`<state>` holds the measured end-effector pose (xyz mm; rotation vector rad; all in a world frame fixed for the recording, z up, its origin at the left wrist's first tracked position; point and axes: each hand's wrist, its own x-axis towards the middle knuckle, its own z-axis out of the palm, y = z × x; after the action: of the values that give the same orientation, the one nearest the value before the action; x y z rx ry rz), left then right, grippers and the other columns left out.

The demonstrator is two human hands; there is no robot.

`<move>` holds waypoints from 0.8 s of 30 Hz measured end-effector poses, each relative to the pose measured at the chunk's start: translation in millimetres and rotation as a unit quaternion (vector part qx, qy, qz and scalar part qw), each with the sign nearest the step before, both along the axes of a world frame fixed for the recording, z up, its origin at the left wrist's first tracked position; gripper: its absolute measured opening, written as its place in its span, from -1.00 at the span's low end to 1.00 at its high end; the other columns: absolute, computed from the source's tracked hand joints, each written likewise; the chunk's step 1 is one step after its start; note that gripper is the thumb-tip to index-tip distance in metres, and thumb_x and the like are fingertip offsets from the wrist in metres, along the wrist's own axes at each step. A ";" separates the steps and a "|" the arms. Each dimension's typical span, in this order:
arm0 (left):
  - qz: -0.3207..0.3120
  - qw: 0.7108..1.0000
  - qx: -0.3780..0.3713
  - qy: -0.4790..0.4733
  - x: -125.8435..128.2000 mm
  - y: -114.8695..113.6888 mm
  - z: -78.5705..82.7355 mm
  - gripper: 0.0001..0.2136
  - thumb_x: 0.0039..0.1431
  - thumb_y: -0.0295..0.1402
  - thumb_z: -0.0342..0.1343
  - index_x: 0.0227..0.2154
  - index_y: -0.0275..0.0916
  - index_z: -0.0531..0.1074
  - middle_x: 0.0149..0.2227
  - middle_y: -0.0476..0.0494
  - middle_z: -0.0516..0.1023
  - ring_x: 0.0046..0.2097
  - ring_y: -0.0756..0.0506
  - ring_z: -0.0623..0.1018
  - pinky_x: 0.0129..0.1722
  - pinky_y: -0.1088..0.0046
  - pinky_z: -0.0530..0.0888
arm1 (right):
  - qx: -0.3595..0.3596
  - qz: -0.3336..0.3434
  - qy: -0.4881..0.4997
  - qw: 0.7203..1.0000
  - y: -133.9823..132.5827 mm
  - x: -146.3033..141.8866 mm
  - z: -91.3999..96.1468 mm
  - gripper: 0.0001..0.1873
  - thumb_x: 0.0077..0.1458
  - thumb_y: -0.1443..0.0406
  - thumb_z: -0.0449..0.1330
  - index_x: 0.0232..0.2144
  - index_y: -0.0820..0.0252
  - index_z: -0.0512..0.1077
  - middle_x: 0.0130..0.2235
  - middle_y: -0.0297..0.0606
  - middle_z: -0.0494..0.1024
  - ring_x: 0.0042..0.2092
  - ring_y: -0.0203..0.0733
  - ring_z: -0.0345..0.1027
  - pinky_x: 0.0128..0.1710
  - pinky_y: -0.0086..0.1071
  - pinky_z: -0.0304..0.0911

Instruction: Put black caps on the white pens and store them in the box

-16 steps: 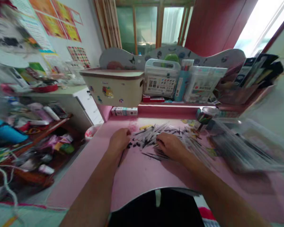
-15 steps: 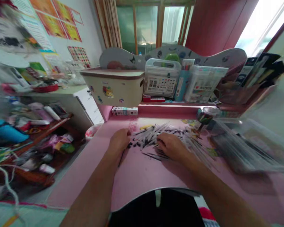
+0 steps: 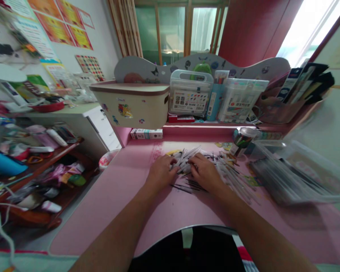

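On the pink desk (image 3: 124,196) lies a loose pile of clear pen tubes (image 3: 187,154) mixed with thin dark sticks that look like pen refills (image 3: 183,189). My left hand (image 3: 162,172) is at the pile's left side, fingers bent inward and closed at the tubes. Opposite it, my right hand (image 3: 206,173) has its fingers curled down onto the middle of the pile. What each hand pinches is too small and partly hidden to make out. More long clear tubes (image 3: 239,183) fan out to the right of my right hand.
A clear plastic bin (image 3: 300,192) holding dark sticks stands at the right. Behind the pile are a can (image 3: 245,139) and a small box (image 3: 146,133). A shelf above carries a lidded cream box (image 3: 133,109) and marker cases (image 3: 190,94). A cluttered rack (image 3: 65,155) stands left.
My left hand has moved right, from the pile's left edge onto the tubes, closer to my right hand. The dark stick and small black pieces near it are out of sight.
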<state>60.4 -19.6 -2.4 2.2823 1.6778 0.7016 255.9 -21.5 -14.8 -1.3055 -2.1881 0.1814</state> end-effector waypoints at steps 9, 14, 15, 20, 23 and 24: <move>0.055 0.996 -0.033 0.063 17.3 2.0 -5.0 -0.75 0.15 -0.38 0.14 -0.10 -0.24 0.53 -0.25 -0.24 0.62 -0.13 -0.25 0.51 -0.18 0.28 0.36 | 0.009 0.017 0.065 0.998 4.7 7.1 0.7 -0.73 -0.01 0.52 0.05 -0.33 0.24 0.49 -0.26 -0.16 0.49 -0.19 -0.14 0.33 -0.12 -0.30 0.21; 0.057 0.998 -0.021 0.007 12.2 0.4 -3.5 -0.74 0.11 -0.49 0.09 -0.13 -0.26 0.53 -0.31 -0.19 0.60 -0.20 -0.19 0.51 -0.17 0.31 0.35 | -0.093 0.115 -0.027 0.989 -8.6 5.4 14.6 -0.92 -0.01 0.43 0.14 -0.44 0.23 0.44 -0.38 -0.26 0.44 -0.33 -0.23 0.23 -0.29 -0.38 0.10; 0.052 0.998 -0.022 -0.015 9.6 0.1 -2.3 -0.73 0.09 -0.51 0.08 -0.15 -0.27 0.53 -0.33 -0.17 0.59 -0.22 -0.17 0.51 -0.18 0.32 0.35 | -0.115 0.129 -0.051 0.984 -11.1 5.4 16.1 -0.95 0.00 0.40 0.16 -0.45 0.23 0.43 -0.40 -0.28 0.43 -0.36 -0.25 0.21 -0.32 -0.39 0.07; 0.054 0.953 -0.120 -0.273 -6.5 1.6 1.7 -0.78 0.02 -0.48 0.14 -0.23 -0.27 0.53 -0.52 0.01 0.44 -0.47 -0.04 0.43 -0.43 0.45 0.31 | -0.156 0.158 -0.128 0.967 -20.0 4.6 19.5 -0.93 0.00 0.32 0.21 -0.38 0.20 0.45 -0.35 -0.26 0.50 -0.34 -0.24 0.22 -0.35 -0.39 0.01; 0.060 0.845 -0.202 -0.491 -11.8 2.2 3.2 -0.75 0.01 -0.41 0.22 -0.19 -0.29 0.51 -0.47 0.01 0.46 -0.54 0.05 0.37 -0.55 0.55 0.24 | -0.168 0.156 -0.163 0.960 -22.3 2.6 21.8 -0.88 0.01 0.36 0.20 -0.33 0.20 0.48 -0.30 -0.22 0.54 -0.32 -0.22 0.29 -0.34 -0.38 0.02; 0.052 0.804 -0.225 -0.548 -12.2 1.6 4.4 -0.73 -0.01 -0.41 0.25 -0.18 -0.30 0.51 -0.45 0.00 0.46 -0.55 0.08 0.34 -0.58 0.58 0.22 | -0.174 0.148 -0.174 0.958 -22.5 1.9 22.4 -0.88 0.03 0.37 0.18 -0.32 0.20 0.49 -0.29 -0.21 0.55 -0.31 -0.21 0.30 -0.34 -0.38 0.03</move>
<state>48.2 -18.0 2.0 1.0331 1.1595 1.1643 257.8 -44.0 7.6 -1.2550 -2.7475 0.5059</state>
